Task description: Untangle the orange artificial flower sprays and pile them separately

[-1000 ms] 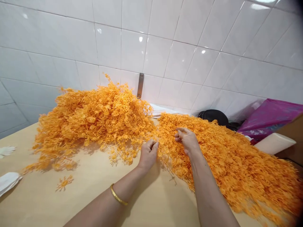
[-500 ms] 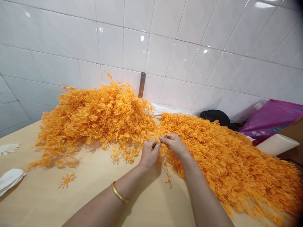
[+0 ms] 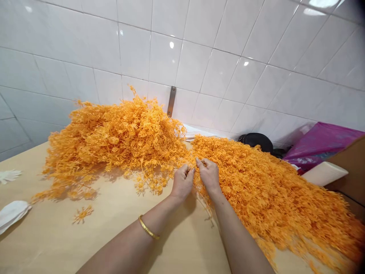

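Between the two orange heaps, the left hand (image 3: 183, 182) pinches a bit of orange sprig (image 3: 186, 174), mostly hidden by its own fingers. Just beside it, the right hand (image 3: 209, 177) has thumb and bent fingers close together; I cannot tell whether they meet on anything. Forearms run off the bottom edge. The left heap (image 3: 119, 144) and right heap (image 3: 270, 190) are too tangled to count; the latter blurs toward the dark right corner. One loose floret (image 3: 82, 214) lies apart, and two white pieces (image 3: 13, 215) are cut off at the left. A black object (image 3: 258, 142) shows only partly behind the right heap, near one purple bag (image 3: 322, 142) and one pale roll (image 3: 325, 173). The bench (image 3: 57, 243) is pale and smooth, against a glossy tiled wall (image 3: 85, 42) bearing one metal strip (image 3: 171, 101).
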A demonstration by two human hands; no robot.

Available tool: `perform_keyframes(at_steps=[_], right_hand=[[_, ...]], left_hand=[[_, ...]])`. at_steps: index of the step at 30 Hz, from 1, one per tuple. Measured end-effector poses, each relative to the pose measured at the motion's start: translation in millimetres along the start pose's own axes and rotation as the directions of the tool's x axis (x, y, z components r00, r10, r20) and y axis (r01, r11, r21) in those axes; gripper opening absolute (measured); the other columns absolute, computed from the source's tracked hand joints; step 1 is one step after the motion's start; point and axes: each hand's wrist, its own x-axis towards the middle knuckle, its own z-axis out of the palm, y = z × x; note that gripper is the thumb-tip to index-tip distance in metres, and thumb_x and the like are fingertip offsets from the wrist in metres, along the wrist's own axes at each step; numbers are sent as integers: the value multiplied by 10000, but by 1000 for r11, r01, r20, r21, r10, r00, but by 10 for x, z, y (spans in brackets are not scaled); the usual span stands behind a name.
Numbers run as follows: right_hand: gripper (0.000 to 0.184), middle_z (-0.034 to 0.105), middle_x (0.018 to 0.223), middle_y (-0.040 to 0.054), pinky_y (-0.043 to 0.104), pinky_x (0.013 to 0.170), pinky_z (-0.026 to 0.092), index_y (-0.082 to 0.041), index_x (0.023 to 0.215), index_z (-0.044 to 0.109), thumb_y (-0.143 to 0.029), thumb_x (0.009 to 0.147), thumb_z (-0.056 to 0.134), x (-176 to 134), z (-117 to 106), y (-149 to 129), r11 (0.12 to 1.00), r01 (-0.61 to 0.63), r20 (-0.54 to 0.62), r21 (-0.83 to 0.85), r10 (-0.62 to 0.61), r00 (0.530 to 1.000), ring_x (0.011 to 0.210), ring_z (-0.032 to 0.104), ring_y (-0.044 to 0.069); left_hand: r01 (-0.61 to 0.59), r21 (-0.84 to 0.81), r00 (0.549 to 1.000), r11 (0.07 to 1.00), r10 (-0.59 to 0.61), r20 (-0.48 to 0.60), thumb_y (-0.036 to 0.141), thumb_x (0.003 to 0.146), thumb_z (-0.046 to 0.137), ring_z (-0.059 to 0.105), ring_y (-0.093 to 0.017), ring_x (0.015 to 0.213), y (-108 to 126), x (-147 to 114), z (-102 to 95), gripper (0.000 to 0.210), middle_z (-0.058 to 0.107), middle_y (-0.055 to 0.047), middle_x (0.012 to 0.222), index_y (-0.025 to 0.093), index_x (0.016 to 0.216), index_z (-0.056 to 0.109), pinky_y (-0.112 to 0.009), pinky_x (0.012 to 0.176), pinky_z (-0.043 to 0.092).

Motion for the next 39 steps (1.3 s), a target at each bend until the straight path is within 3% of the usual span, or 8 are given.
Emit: perform_keyframes(at_steps=[5,10,15,22,25,28,32,39], right_hand=[[384,356,410,-49,230,429,280,-181,529,445,-504,733,405,242,-486,273,989,-127,-209,81,141,968,423,327,93],[323,458,511,-34,213,413,307,-167,659,517,-489,671,537,168,-802,295,945,-195,2,263,201,979,425,381,79],[354,470,540,-37,199,392,257,-167,628,470,-510,684,538,-103,-575,136,888,-295,355,352,164,920,397,337,50],[407,386,499,-85,183,367,229,-198,908,490,-481,638,602,-333,-273,175,829,-431,528,358,201,825,383,298,54],[364,333,488,-92,177,357,202,-200,876,504,-469,649,596,-343,-249,206,770,-500,612,396,185,769,378,255,46],[267,315,513,-87,179,375,206,-200,731,470,-436,674,581,-343,-239,228,764,-421,516,489,136,846,406,245,49],[253,332,550,-64,198,449,256,-186,620,418,-384,751,505,-358,-255,216,893,-146,211,426,58,976,483,294,70],[228,363,543,-57,211,506,273,-180,608,421,-318,789,442,-344,-301,109,984,21,-22,174,-17,1000,509,324,81]], left_hand=[[12,67,1000,998,-12,-13,239,741,425,254,-92,501,-87,-50,2,287,255,49,511,194,521,246,-236,495,213],[25,83,999,996,-22,-30,245,763,401,256,-91,499,-160,-45,7,267,258,52,516,194,546,252,-234,502,222],[56,85,998,995,-54,-26,248,763,407,264,-87,494,-151,-20,-6,271,267,53,509,190,536,269,-230,498,226],[45,78,998,996,-48,38,230,753,412,275,-83,491,-146,-6,-6,261,278,54,507,188,531,283,-229,497,239],[20,79,997,997,-26,67,211,748,417,272,-83,495,-151,-5,1,262,275,53,509,186,525,282,-228,497,237],[3,74,989,997,-14,149,215,758,408,259,-82,485,-159,-7,10,276,262,53,501,185,515,280,-233,489,228],[-31,100,959,994,1,283,256,779,393,276,-87,480,-141,-33,24,279,287,47,490,183,518,330,-242,486,227],[-84,128,956,988,44,289,298,795,366,311,-100,498,-50,-94,60,276,312,40,503,191,542,334,-246,501,256]])
